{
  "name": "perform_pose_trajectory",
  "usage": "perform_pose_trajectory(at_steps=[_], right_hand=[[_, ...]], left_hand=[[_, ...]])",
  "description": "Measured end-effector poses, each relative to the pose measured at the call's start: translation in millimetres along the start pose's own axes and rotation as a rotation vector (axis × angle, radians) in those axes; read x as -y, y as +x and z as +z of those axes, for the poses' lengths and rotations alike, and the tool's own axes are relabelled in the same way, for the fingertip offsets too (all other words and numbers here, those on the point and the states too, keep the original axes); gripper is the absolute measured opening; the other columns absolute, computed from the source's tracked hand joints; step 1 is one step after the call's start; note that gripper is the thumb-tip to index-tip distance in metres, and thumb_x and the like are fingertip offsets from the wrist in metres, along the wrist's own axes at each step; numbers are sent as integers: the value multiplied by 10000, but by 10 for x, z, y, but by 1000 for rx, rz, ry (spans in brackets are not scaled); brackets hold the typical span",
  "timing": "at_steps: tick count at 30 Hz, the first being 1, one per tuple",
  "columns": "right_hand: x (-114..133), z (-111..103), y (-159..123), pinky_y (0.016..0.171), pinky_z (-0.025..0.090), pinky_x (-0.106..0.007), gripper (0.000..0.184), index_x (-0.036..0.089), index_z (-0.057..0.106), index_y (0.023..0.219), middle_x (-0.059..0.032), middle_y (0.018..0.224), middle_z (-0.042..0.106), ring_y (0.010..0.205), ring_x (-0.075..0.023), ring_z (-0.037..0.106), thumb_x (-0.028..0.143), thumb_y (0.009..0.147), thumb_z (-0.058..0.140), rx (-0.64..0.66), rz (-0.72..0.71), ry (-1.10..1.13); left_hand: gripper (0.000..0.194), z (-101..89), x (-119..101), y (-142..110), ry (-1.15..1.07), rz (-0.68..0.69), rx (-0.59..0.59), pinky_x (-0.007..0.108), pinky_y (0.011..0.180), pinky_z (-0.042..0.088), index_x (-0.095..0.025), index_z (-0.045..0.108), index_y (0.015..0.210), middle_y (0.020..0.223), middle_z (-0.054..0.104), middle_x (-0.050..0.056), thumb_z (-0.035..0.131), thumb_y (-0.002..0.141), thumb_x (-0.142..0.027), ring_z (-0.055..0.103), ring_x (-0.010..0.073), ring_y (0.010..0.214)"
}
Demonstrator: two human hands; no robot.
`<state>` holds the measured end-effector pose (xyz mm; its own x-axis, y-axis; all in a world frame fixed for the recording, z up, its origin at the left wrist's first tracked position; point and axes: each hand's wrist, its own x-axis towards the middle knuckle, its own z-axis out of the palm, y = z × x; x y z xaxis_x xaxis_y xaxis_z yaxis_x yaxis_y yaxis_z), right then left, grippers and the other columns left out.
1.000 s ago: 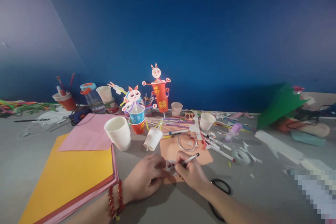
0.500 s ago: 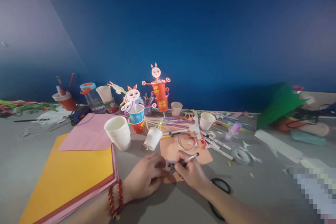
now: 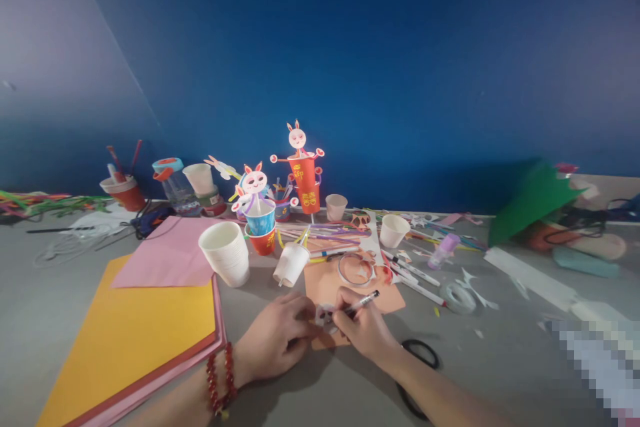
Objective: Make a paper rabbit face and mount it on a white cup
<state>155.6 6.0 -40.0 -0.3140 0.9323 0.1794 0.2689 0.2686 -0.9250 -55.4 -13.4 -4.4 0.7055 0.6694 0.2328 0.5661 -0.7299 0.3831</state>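
Observation:
My right hand is closed around a slim pen with a dark end, its tip down at a small white paper cutout. Dark marks like a face show on the cutout, which my fingers partly cover. At the cutout's left edge, my left hand pinches or presses it with curled fingers; a red bead bracelet circles that wrist. Under the cutout lies an orange paper sheet. Just beyond the left hand, a white paper cup with straws lies tilted.
Stacked white cups stand left, beside yellow paper and pink paper. Rabbit-headed cup figures rise at the back. Markers, clear tape and a glue stick lie right. Black-handled scissors sit under my right forearm.
The pen and the fingers of my right hand have shifted very slightly over the cutout. Everything else looks the same.

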Motion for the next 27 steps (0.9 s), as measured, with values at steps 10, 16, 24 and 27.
perform_pose_trajectory(at_steps=[10,16,24,27], right_hand=[[4,-5,3,480,287,-228,130,243,403,645,70,520,427,493,-120,398,202,758,452,3,-9,7],[-10,-5,16,499,288,-231,151,238,392,627,67,528,409,513,-118,386,211,762,452,-8,-25,-5],[-35,-8,19,518,280,-235,169,231,380,628,66,557,373,538,-117,369,209,776,458,-33,-42,-19],[-34,-12,18,524,282,-235,173,230,374,628,65,564,370,548,-118,371,211,775,464,-42,-47,-26]], left_hand=[[409,-9,-4,3,-6,4,-2,338,815,443,-299,722,1038,1020,626,38,535,768,-54,574,215,926],[422,-1,6,-7,-8,7,-6,345,818,450,-301,724,1055,1026,629,41,533,768,-58,575,221,929],[421,-9,3,-9,-2,3,2,346,814,448,-308,715,1070,1036,628,40,531,781,-63,575,220,929],[395,-15,-2,-4,6,6,1,344,813,445,-286,715,1037,1031,627,41,535,770,-57,574,217,922]])
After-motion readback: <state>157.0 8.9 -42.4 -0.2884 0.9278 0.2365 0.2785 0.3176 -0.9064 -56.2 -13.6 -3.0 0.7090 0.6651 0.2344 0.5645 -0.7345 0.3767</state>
